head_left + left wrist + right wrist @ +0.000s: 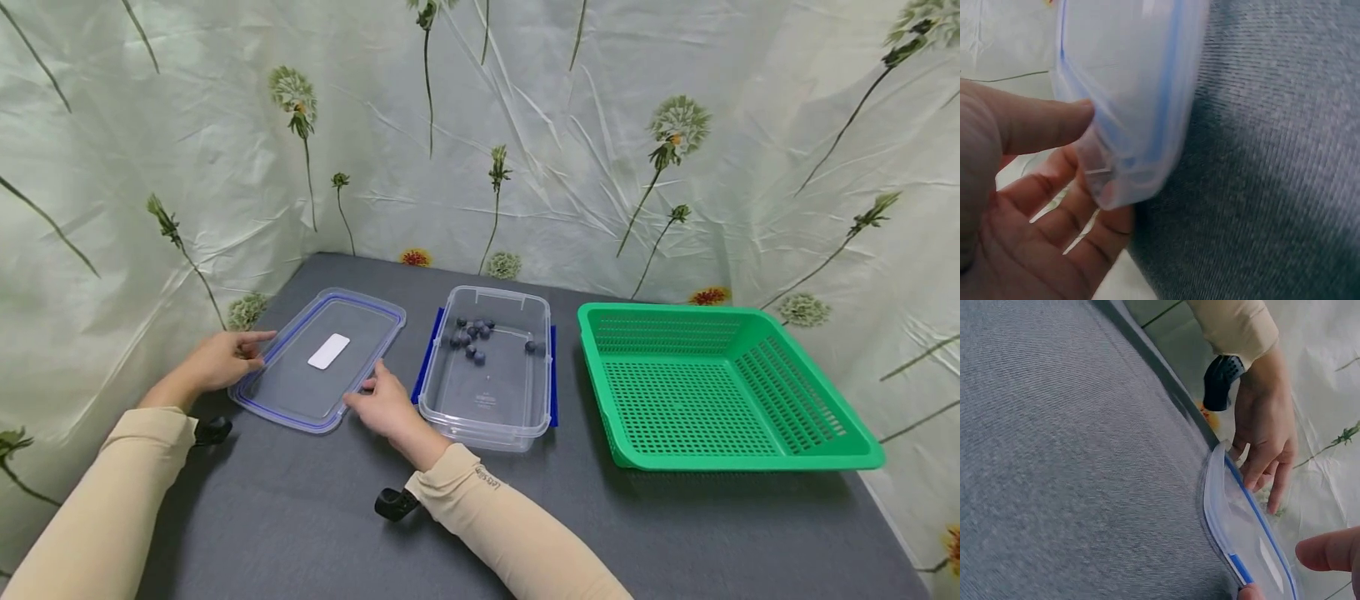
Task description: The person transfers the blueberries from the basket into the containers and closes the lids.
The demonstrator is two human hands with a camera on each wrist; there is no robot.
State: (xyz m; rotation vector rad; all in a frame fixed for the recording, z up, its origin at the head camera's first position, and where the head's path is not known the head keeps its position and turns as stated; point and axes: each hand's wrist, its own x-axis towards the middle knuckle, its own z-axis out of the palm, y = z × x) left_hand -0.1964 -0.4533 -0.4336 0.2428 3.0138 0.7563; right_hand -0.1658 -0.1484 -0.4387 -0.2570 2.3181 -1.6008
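Observation:
A clear lid [288, 392] with a blue seal and a white label lies flat over the left part of the table. My left hand [217, 360] pinches its left edge; the left wrist view shows the thumb [1054, 122] over the rim and the other fingers under it. At the opposite edge, my right hand [388, 407] holds the rim near the front right corner. Just right of that hand stands a clear plastic container [491, 408], with several blueberries [478, 332] in it and blue side flaps [554, 375] hanging down.
A green perforated basket [682, 462] stands on the right side of the grey table [525, 517]. Floral cloth [570, 192] hangs behind and along both sides of the table.

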